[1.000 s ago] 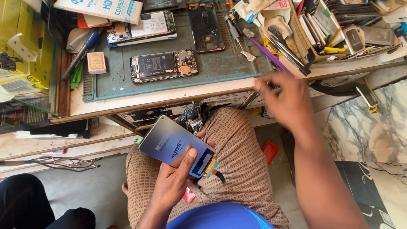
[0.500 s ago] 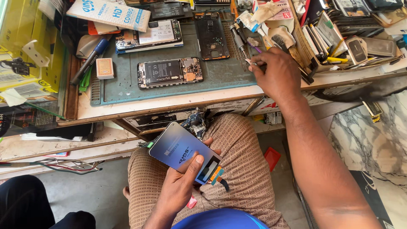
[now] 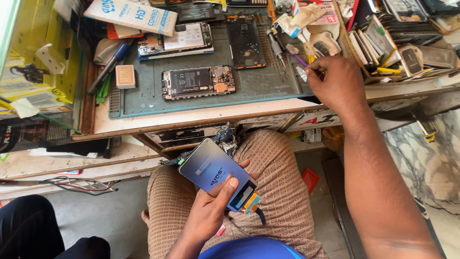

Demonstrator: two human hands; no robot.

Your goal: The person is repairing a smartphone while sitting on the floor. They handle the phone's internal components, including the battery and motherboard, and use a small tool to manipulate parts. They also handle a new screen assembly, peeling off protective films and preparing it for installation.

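Note:
My left hand (image 3: 209,213) holds a phone display panel (image 3: 211,171) with a grey-blue film over my lap; its flex cable hangs off the lower end. My right hand (image 3: 334,82) reaches to the right edge of the green work mat (image 3: 268,86) and pinches a small silvery piece (image 3: 302,73) beside a screwdriver (image 3: 277,46). An opened phone (image 3: 198,82) lies in the middle of the mat, with two more opened phones (image 3: 175,39) (image 3: 245,42) further back.
A white and blue box (image 3: 130,16) lies at the back left. A small orange block (image 3: 125,76) and a blue pen (image 3: 109,64) sit left of the mat. Cluttered tools and phone parts (image 3: 402,43) fill the right. A dark trouser leg (image 3: 33,230) shows at lower left.
My right hand moved from above my lap up to the bench's right side and closed on the small silvery piece. My left hand kept the display panel and tilted it slightly.

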